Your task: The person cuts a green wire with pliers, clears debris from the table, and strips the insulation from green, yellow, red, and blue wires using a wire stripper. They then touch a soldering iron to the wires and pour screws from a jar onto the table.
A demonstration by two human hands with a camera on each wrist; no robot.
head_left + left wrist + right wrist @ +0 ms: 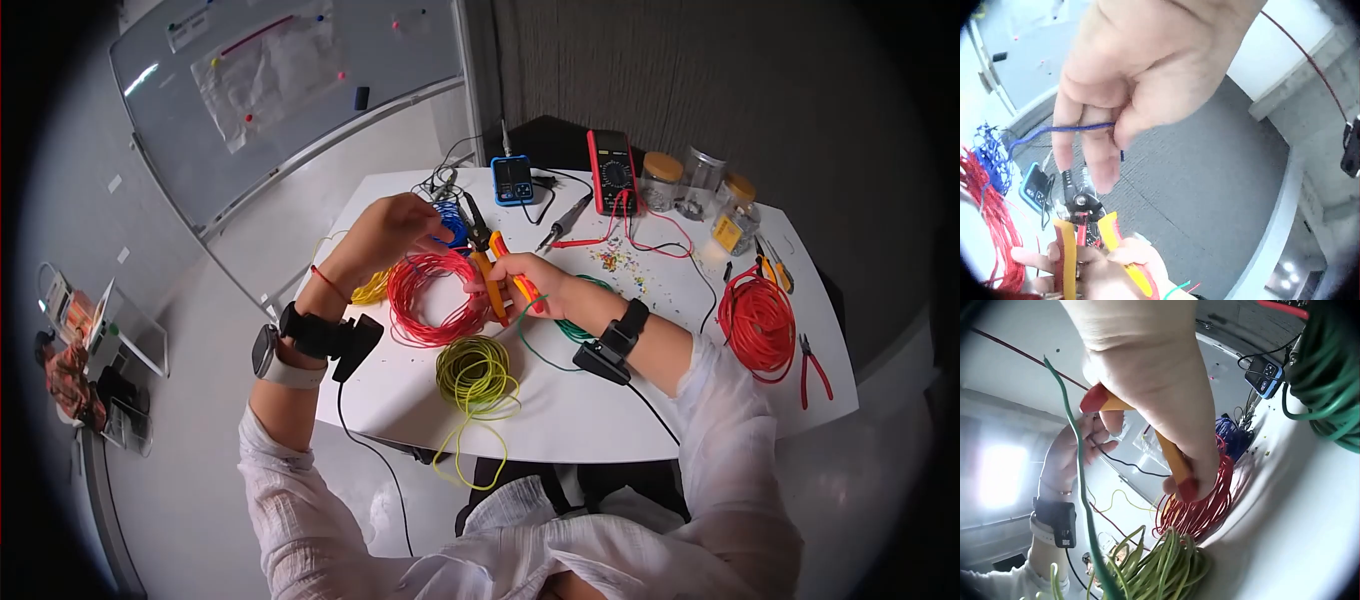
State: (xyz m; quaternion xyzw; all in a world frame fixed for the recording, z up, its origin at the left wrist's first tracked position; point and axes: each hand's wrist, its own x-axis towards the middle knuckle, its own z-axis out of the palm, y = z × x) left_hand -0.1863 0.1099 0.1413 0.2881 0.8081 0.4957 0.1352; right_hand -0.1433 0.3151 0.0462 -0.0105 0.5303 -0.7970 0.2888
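My left hand point(392, 232) pinched the blue wire point(1072, 129) between thumb and finger; my right hand point(538, 282) had its fingers curled round the stripper point(481, 238), right of the red coil point(405, 305).

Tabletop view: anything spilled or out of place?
Yes. Small multicoloured bits lie scattered near the red multimeter, like loose clippings. A strand of the yellow-green wire coil also droops past the table's near edge, where it could snag.

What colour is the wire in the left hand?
The wire is blue, clearest in the left wrist view.
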